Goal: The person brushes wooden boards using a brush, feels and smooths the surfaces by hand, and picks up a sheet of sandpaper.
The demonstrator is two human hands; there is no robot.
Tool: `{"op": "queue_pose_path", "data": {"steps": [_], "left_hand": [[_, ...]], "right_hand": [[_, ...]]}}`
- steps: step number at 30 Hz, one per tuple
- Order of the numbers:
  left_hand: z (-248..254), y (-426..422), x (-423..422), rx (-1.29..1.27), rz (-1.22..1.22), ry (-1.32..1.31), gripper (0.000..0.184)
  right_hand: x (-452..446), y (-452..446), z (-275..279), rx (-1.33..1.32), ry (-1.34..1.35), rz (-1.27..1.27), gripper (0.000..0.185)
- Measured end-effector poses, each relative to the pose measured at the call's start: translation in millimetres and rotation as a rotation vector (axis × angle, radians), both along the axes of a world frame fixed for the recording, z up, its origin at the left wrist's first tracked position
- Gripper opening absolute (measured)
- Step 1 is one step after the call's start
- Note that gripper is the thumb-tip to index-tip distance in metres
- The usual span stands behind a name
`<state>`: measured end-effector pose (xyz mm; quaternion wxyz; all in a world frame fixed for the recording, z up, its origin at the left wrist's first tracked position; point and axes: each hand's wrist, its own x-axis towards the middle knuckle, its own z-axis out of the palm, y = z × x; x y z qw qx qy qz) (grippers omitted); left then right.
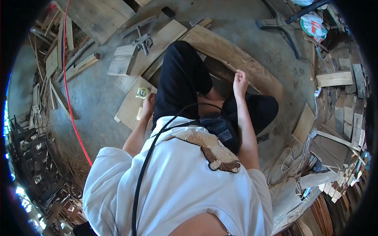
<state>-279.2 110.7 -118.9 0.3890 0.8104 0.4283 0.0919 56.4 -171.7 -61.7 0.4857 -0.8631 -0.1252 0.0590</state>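
Observation:
My left hand (149, 104) is low over a pale board (132, 103) on the floor, its fingers curled closed. Right beside its knuckles sits a small round greenish-yellow roll (142, 93), perhaps tape; whether the hand touches it is unclear. My right hand (240, 84) is raised above my bent right knee, near the edge of a long curved wooden plank (236, 55). Its fingers are bent together, and anything between them is too small to see. Between the plank and my legs, darker wood is partly hidden.
A metal clamp-like tool (143, 41) stands by a wooden block (123, 59). A red cable (67, 94) crosses the floor at left. At upper right are a dark metal stand (281, 27) and a white bag (314, 27). Wood scraps (334, 78) pile up at right.

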Motion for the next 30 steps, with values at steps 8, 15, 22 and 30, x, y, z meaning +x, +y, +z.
{"op": "queue_pose_path", "data": {"steps": [8,15,22,30], "left_hand": [[20,51,126,0.118,0.12,-0.188,0.029],[37,87,204,0.252,-0.037,0.02,0.024],[24,126,264,0.322,-0.152,0.195,0.027],[21,128,405,0.282,-0.464,0.307,0.027]], "right_hand": [[45,43,-5,-0.887,0.134,0.168,0.088],[65,40,9,-0.91,0.462,0.327,0.085],[71,42,16,-0.914,0.494,0.374,0.083],[73,39,11,-0.857,0.514,0.376,0.085]]}}
